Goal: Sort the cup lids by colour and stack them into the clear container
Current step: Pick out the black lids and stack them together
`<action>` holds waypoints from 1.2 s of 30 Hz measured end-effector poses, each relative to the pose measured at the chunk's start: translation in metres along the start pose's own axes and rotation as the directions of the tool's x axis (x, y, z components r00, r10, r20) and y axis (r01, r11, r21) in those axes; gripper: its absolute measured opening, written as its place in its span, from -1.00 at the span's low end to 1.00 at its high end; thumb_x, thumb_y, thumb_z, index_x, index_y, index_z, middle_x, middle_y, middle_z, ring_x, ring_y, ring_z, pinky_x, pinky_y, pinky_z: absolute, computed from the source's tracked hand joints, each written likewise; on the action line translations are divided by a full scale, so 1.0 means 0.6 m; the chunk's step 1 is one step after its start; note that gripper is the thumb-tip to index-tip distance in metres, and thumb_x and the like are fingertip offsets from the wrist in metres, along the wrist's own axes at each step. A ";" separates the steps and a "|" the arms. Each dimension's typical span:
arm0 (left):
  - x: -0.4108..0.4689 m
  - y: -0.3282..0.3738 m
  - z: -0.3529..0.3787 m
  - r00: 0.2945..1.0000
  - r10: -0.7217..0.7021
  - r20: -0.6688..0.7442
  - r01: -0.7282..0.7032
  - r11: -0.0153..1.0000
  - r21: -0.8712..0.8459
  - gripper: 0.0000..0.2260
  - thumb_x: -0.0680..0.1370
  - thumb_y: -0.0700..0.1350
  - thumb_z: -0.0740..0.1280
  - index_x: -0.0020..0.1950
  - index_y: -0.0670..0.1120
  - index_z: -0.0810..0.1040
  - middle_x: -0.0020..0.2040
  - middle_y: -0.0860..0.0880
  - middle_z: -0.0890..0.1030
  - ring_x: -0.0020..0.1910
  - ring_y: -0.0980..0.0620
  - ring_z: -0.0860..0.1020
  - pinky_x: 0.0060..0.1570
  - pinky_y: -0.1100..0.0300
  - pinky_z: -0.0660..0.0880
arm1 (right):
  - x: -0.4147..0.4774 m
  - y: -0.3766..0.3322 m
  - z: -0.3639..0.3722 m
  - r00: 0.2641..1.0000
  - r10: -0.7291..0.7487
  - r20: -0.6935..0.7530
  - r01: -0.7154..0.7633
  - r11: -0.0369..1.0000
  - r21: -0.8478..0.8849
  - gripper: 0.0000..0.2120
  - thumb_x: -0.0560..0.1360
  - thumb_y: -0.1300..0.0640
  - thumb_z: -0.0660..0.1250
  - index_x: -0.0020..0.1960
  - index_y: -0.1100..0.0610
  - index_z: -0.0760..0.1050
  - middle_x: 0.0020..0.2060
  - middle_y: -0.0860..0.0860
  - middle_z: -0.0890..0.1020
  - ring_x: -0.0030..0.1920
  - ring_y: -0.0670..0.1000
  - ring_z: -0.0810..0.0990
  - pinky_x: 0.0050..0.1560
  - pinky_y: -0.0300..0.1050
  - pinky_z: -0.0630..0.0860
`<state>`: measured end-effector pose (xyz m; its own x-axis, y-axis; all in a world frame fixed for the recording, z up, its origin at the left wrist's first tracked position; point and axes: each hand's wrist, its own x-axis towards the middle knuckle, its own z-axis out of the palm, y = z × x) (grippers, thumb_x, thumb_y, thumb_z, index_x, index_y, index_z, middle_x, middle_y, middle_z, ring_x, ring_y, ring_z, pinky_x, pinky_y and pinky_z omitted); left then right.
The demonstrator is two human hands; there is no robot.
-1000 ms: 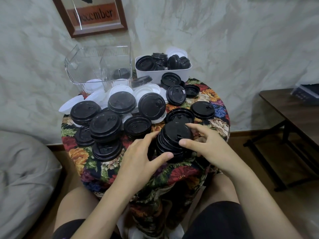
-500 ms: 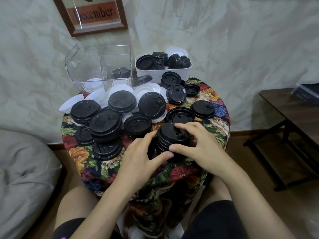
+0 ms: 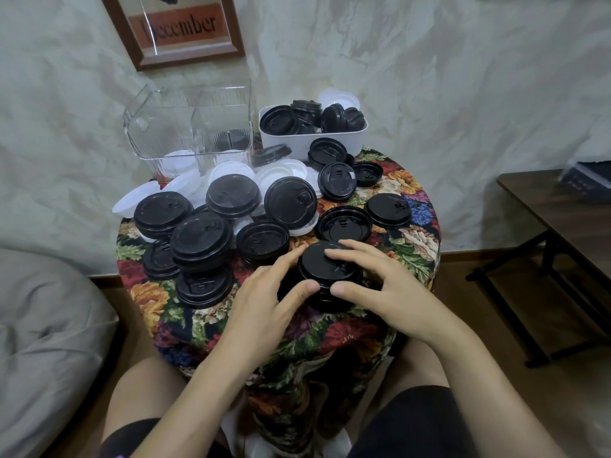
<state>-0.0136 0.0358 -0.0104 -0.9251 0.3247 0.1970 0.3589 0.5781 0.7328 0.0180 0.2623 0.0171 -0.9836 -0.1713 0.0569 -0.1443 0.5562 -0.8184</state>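
Both hands are squaring up a stack of black plastic cup lids near the front edge of the round, floral-clothed tabletop. The left hand clasps its left side between thumb and fingers. The right hand lays its fingers over the top, thumb against the front. A second ago the top lid sat tilted; now it lies level. The next move is probably lifting the stack whole to the clear ribbed plastic container at the back left edge.

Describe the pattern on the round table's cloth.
The fabric tablecloth is dark with multicoloured flowers; head view shows it.
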 end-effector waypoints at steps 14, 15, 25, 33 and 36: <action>0.002 -0.005 -0.005 0.997 -0.022 0.067 0.021 1.000 0.017 -0.38 0.45 0.44 0.24 0.49 0.32 0.32 0.30 0.33 0.46 0.38 0.25 0.40 0.21 0.23 0.34 | -0.006 0.020 0.017 0.995 0.069 -0.074 -0.065 0.996 0.055 -0.19 0.33 -0.39 0.47 0.52 -0.35 0.28 0.42 -0.35 0.44 0.43 -0.28 0.39 0.48 0.00 0.39; 0.002 -0.005 -0.005 0.997 -0.020 0.071 0.018 1.000 0.020 -0.37 0.45 0.44 0.24 0.49 0.31 0.32 0.31 0.32 0.46 0.38 0.25 0.40 0.21 0.23 0.34 | -0.007 0.020 0.018 0.995 0.071 -0.067 -0.068 0.996 0.051 -0.19 0.34 -0.38 0.47 0.52 -0.36 0.26 0.43 -0.35 0.43 0.44 -0.28 0.38 0.49 0.00 0.38; -0.003 -0.002 -0.008 0.996 -0.018 0.088 0.019 1.000 -0.010 -0.41 0.48 0.40 0.26 0.48 0.29 0.33 0.40 0.29 0.47 0.44 0.27 0.37 0.36 0.14 0.37 | -0.008 0.025 0.022 0.997 0.056 -0.051 -0.054 0.997 0.048 -0.19 0.38 -0.37 0.47 0.54 -0.37 0.21 0.45 -0.34 0.41 0.46 -0.25 0.37 0.50 0.03 0.36; 0.008 0.003 -0.007 0.994 -0.024 0.104 0.021 0.999 0.028 -0.32 0.47 0.51 0.20 0.57 0.39 0.18 0.40 0.17 0.52 0.42 0.16 0.37 0.35 0.13 0.34 | -0.002 0.018 0.006 0.998 0.044 -0.055 -0.032 0.976 0.214 -0.44 0.52 -0.15 0.40 0.50 -0.16 0.42 0.37 -0.26 0.54 0.35 -0.30 0.50 0.42 -0.15 0.46; 0.004 0.009 -0.006 0.995 -0.040 0.093 0.037 0.999 0.028 -0.32 0.48 0.44 0.21 0.58 0.33 0.23 0.32 0.20 0.50 0.39 0.18 0.36 0.28 0.19 0.30 | 0.015 0.022 -0.014 0.964 0.081 -0.252 -0.034 0.982 0.185 -0.68 0.64 0.02 0.35 0.38 -0.14 0.54 0.08 -0.16 0.71 0.09 -0.19 0.67 0.22 -0.06 0.61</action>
<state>-0.0144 0.0370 -0.0034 -0.9232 0.3694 0.1063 0.3273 0.6104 0.7213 0.0064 0.2750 0.0117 -0.9875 0.0845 0.1329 -0.0883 0.4017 -0.9115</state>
